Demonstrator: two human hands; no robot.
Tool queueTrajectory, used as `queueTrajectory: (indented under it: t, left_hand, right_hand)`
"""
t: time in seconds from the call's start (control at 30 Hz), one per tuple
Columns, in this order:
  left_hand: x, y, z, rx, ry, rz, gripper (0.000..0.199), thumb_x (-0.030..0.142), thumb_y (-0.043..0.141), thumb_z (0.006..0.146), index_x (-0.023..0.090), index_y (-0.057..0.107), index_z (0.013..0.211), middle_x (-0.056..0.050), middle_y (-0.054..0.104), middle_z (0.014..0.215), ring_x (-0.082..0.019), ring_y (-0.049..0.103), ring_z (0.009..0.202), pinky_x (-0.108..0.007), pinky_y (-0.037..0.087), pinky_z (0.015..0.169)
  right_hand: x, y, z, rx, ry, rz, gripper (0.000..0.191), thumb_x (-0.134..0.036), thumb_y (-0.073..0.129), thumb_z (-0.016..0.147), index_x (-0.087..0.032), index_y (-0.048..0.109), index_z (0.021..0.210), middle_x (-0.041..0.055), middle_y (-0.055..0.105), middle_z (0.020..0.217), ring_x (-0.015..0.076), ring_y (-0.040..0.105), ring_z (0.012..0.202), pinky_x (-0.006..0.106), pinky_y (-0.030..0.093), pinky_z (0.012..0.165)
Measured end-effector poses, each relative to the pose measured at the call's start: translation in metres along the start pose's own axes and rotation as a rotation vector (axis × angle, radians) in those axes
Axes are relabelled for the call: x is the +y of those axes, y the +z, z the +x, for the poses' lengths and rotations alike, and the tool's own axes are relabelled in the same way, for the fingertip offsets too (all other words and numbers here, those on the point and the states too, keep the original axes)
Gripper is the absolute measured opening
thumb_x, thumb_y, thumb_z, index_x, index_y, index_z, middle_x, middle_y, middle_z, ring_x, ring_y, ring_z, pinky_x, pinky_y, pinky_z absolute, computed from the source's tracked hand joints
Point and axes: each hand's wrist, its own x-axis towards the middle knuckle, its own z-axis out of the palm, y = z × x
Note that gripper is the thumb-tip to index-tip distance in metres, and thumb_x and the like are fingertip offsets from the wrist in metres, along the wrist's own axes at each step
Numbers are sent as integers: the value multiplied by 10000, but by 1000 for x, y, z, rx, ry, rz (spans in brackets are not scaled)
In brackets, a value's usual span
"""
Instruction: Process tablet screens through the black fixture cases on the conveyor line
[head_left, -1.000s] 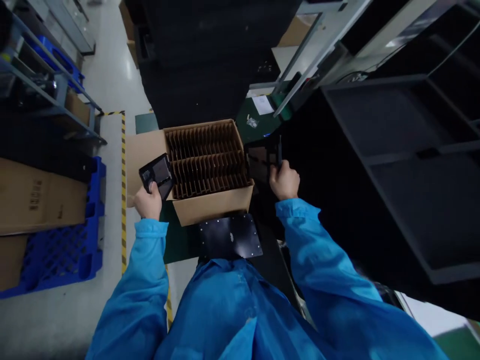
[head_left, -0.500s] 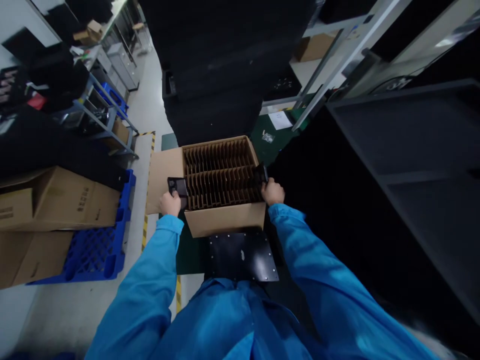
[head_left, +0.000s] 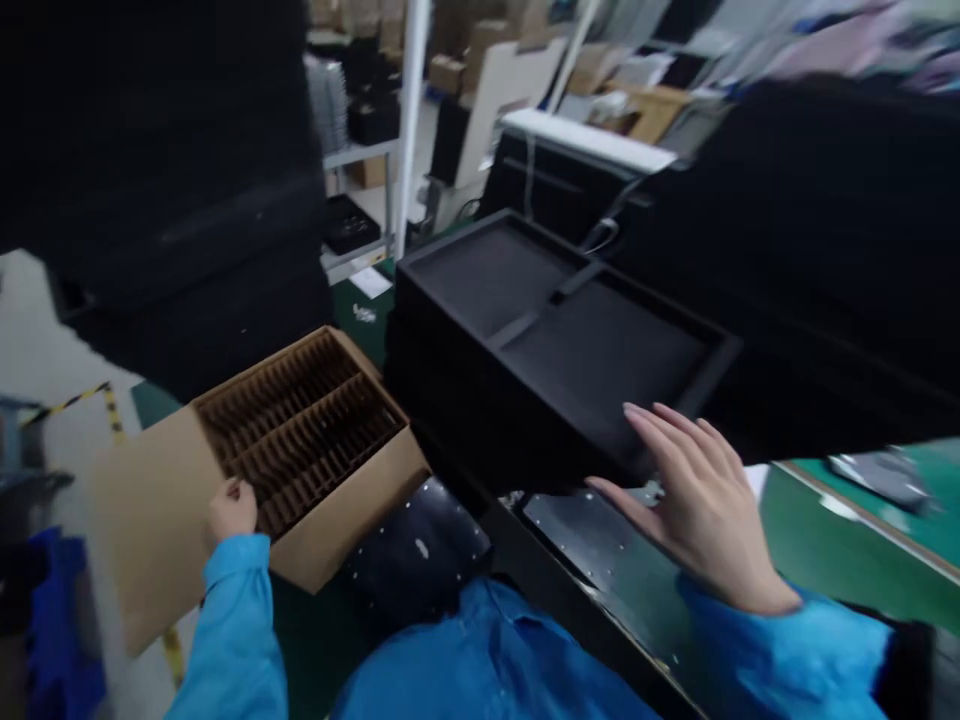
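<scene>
A cardboard box (head_left: 352,510) with rows of brown cardboard dividers (head_left: 300,415) stands to the left, its top open. My left hand (head_left: 231,512) is at the box's left edge, beside the folded-out flap (head_left: 154,500). Its fingers are curled, and whatever they may hold is hidden. My right hand (head_left: 697,505) is open, fingers spread, over the near right corner of a black tray (head_left: 517,380). Nothing shows in its grasp. Two shallow compartments divide the tray, which rests on a tall black stack.
A dark studded panel (head_left: 424,550) lies between the box and my body. Behind the box rises a large black stack (head_left: 165,180). A white post (head_left: 414,120) stands beyond. At right is a green work surface (head_left: 825,555); a blue pallet (head_left: 64,630) sits at lower left.
The view has turned right. My right hand has left the box, moved to the black tray and opened, its dark flat piece gone. The dark piece in my left hand no longer shows.
</scene>
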Motion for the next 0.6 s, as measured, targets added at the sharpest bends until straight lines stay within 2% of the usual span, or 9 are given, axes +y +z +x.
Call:
queueTrajectory:
  t: [0.03,0.1,0.17,0.23,0.33,0.4,0.43,0.53,0.6]
  left_hand:
    - [9,5,-6,15,29,-60,328,292,467,780,157,690,979,-166,714,928,-353,665,923,-443,539,742]
    - [33,17,-23,34,138,-194,291,350,492,771,198,692,918,-123,720,893,-318,671,915,-407,539,783]
    - [62,26,-46,31,304,-315,275,387,497,763,214,691,850,-103,721,836,-296,680,868,-383,541,780]
    - [91,29,-69,16,483,-432,283,412,497,766,213,691,822,-94,726,831,-276,687,827,-363,546,762]
    - [126,24,-97,44,722,-575,292,425,512,782,203,698,814,-74,738,841,-244,695,787,-332,551,749]
    - [144,18,-111,92,844,-626,284,416,528,794,193,703,810,-62,742,824,-228,698,770,-315,552,742]
    - [152,14,-118,116,896,-637,279,408,533,802,189,705,807,-60,742,817,-223,700,766,-308,552,739]
    - [177,6,-141,182,1023,-623,261,375,534,827,181,708,807,-58,742,816,-211,703,767,-288,551,729]
    - [193,2,-158,228,1083,-598,253,360,534,836,181,708,794,-55,741,805,-205,703,754,-277,550,715]
  right_hand:
    - [14,-4,-4,-14,9,-40,477,-491,554,837,-223,531,1230,153,603,1209,370,491,1206,606,348,1003]
    - [33,-2,-5,-33,-46,-49,363,-488,539,849,-213,575,1084,145,643,1122,353,525,1165,614,350,998]
    - [39,-3,0,2,-112,-23,177,-397,521,876,-229,564,911,100,682,978,302,595,1056,612,348,1008]
    - [35,-19,6,89,-158,-7,74,-296,509,880,-243,524,831,54,686,871,252,637,934,613,324,1036]
    - [30,-78,13,254,-231,-8,76,-234,577,827,-262,507,827,12,662,798,221,645,809,599,327,1055]
    - [40,-129,17,382,-282,-4,130,-230,623,787,-276,508,826,1,632,782,217,633,763,557,379,1039]
    - [50,-153,19,433,-249,2,128,-239,618,789,-290,510,835,6,620,812,224,630,796,529,399,1032]
    - [105,-216,27,461,-29,-30,91,-319,545,842,-350,523,925,21,589,1022,253,570,1086,456,400,1039]
    - [159,-248,33,382,60,-100,185,-359,507,870,-378,512,1054,2,536,1204,259,445,1262,435,342,1066]
